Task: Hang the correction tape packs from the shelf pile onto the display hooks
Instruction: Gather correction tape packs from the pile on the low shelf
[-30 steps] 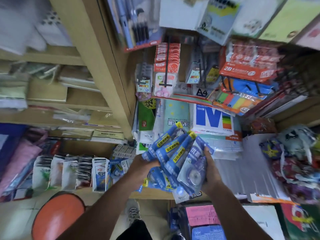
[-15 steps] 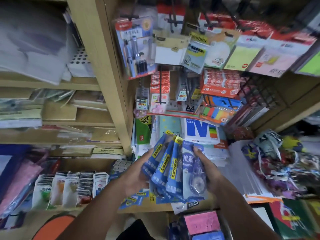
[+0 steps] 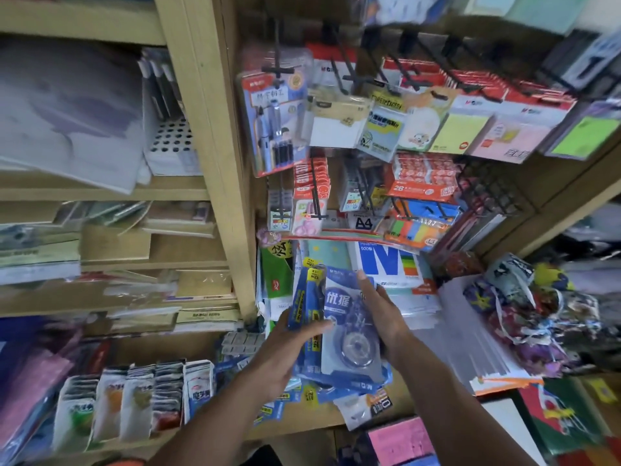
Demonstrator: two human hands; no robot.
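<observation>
While both hands hold the stack, the step in hand appears to be squaring the packs and separating one for hanging.

Tall tan wooden shelving unit [image 3: 215,163]: its upright post divides paper stock on the left from the hanging display on the right. Keep the stack to the right of this post.

Black wire display hooks [image 3: 349,74]: these project from the far panel, high above the hands, and most visible ones already carry red-topped note pads and pen cards. Whether a free hook exists cannot be told from this view; identify one before lifting.

Blue plastic-wrapped correction tape packs [image 3: 342,317]: held upright in a fanned stack, near centre, above the shelf edge. Align the top edges so the hang holes coincide; the holes themselves are too blurred to make out.

Loose pile of blue correction tape packs [image 3: 322,391]: lying on the near shelf directly beneath the held stack. More remain here to be hung.

Left hand [image 3: 285,351]: fingers wrapped round the left edge of the stack, thumb across the front. Maintain this grip as the support.

Right hand [image 3: 383,314]: fingers extended flat against the right face of the front pack, steadying it. Use it to peel the front pack away; the glossy wrap will likely slide easily.
</observation>
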